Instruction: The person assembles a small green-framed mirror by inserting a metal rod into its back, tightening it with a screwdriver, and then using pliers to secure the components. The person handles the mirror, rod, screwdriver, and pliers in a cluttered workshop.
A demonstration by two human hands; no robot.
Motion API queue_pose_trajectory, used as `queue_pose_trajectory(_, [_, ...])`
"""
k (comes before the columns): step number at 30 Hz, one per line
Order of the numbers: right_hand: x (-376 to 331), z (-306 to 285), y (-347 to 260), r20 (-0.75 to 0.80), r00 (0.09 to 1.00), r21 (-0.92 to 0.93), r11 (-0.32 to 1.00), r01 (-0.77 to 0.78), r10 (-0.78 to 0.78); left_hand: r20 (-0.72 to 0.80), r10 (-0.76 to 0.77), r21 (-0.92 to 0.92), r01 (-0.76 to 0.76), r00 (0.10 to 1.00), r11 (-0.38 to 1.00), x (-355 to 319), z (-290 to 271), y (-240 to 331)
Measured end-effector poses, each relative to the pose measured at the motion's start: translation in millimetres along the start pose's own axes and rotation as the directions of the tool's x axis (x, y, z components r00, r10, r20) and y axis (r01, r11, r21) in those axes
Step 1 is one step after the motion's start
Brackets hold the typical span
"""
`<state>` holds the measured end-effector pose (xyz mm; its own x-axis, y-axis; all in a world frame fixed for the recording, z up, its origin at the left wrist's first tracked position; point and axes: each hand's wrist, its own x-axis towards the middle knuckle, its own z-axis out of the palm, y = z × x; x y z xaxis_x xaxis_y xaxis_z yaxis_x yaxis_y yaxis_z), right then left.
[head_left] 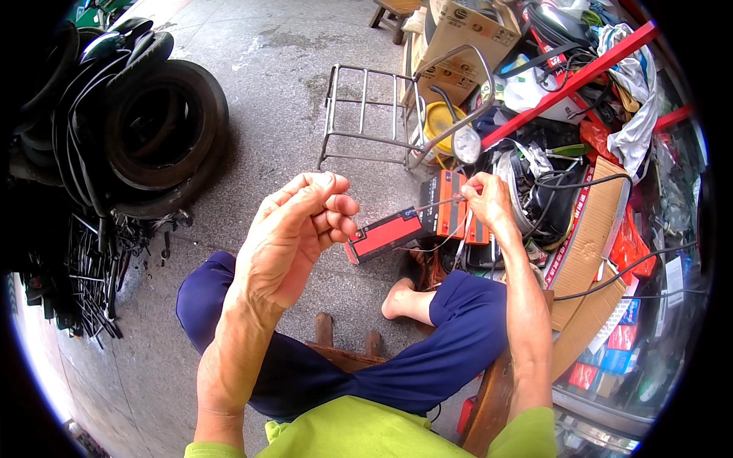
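Head view: pinched a thin rod-like piece [438, 203] between the closed thumb and fingertips of the right hand [489, 200], with the far end directed left. Held the left hand [290, 237] to the left of it, with thumb close against the index finger and remaining fingers loosely curled; could not tell of any item gripped there. Located the piece, as seen from above, across an orange-and-black box [447, 217], directed toward the right end of a red-and-black box [385, 237]. Noted a bare foot [397, 299] below the boxes, with blue trousers [427, 382] and a wooden bench [489, 401] nearer the camera. Observed a metal rack [364, 99] beyond the boxes, with a yellow container [437, 124] just to its right and cardboard boxes [473, 34] farther back. Found a red bar [576, 82] slanting at right, and stacked tyres [206, 111] at left.
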<state>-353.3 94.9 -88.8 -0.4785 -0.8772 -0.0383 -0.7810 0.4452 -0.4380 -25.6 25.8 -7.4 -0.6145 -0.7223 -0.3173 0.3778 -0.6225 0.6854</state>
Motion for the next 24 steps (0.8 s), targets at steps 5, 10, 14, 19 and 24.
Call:
queue_pose_trajectory(5, [-4.1,-0.9,-16.9,-0.008,1.0,-0.024,0.999,0.024,-0.024,-0.013,-0.009,0.018,0.009,1.0,1.0,-0.3,-0.6,0.6])
queue_pose_trajectory(10, [-6.6,-2.8,-23.8,-0.003,0.999,-0.025,0.999,0.049,-0.049,-0.013,-0.007,0.023,0.007,1.0,1.0,-0.9,1.1,0.5])
queue_pose_trajectory(14, [-8.2,-3.6,-25.2,-0.004,0.998,-0.019,0.998,0.064,-0.064,-0.006,-0.008,0.017,0.008,1.0,1.0,-0.3,1.3,0.2])
queue_pose_trajectory(19, [-8.4,-0.3,-27.5,0.006,0.994,-0.001,0.994,0.106,-0.106,0.012,-0.005,0.004,0.005,1.0,1.0,-0.2,-0.9,-1.7])
queue_pose_trajectory(24, [-14.1,2.0,-34.8,0.015,0.962,-0.06,0.96,0.272,-0.271,0.084,-0.01,-0.046,0.014,0.996,0.999,-1.5,3.4,-0.5])
